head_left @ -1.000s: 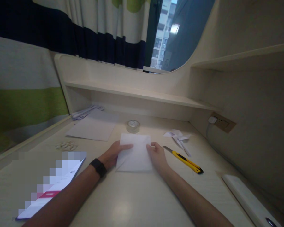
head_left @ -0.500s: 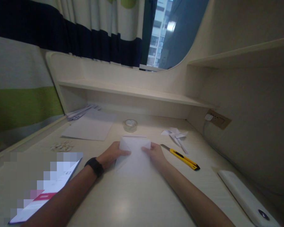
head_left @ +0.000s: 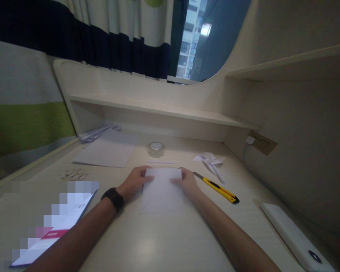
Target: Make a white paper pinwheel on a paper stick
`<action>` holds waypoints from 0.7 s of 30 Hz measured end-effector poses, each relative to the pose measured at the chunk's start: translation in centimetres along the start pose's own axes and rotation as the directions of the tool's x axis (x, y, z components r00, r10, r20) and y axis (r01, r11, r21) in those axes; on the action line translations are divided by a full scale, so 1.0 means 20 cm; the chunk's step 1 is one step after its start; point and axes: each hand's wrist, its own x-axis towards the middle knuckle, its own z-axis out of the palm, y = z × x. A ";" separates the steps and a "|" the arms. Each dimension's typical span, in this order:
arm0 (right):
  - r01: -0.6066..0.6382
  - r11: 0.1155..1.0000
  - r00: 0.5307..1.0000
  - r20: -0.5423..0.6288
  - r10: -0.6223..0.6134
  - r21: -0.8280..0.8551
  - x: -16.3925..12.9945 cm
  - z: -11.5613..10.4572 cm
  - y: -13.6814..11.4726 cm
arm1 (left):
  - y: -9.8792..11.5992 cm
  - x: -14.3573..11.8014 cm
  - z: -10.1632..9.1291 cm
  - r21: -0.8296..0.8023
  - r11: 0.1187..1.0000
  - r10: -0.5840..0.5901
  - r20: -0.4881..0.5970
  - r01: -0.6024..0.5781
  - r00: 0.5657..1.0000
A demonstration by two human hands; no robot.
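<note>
Paper [head_left: 162, 192], white and oblong, sits before me at the middle of the counter [head_left: 158, 241], pinched at its far corners by both my hands. My left hand [head_left: 135, 184] has its thumb on the upper face, the fingers mostly hidden behind the edge; my right hand [head_left: 189, 185] pinches the other side likewise, its fingertips out of sight under the sheet. The near edge almost melts into the pale counter, so I cannot tell whether it rests flat, and a faint crease shows at the near left corner.

Just beyond the paper lies a thin white stick [head_left: 161, 162], and farther off a roll of clear tape [head_left: 156, 149], its label too small to read. On the right, a paper pinwheel [head_left: 209, 158] lies near a yellow cutter [head_left: 219, 190]. At left, a heap of little pale bits [head_left: 74, 174] is too blurred to name. Below it, blocks blot out most of a lit screen [head_left: 65, 226], and my left forearm covers more. A white case [head_left: 291, 234] runs off the near right edge.
</note>
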 end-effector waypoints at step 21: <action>0.208 0.606 0.975 0.109 -0.196 -0.768 0.03 -0.08 -0.07 | -0.06 0.04 -0.03 0.636 0.770 0.109 -0.052 -0.051 0.993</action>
